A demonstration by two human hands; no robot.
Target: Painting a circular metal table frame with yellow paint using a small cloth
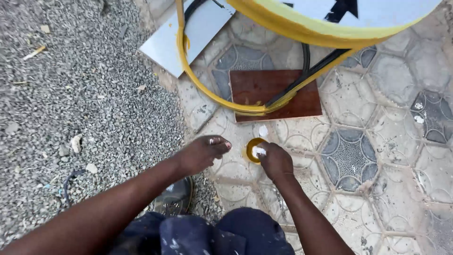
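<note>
A small round container of yellow paint stands on the patterned paved ground just in front of me. My right hand is closed on a white wad and presses it into the paint. My left hand rests beside the container on its left, fingers loosely curled, holding nothing; its fingertips are smeared with pale paint. Just beyond the container, a curved yellow-painted metal rim rests on a brown wooden board.
A large round sign with a yellow edge hangs over the top of the view. A white panel lies at the upper left. Grey gravel covers the left side. A shiny round object sits by my knee.
</note>
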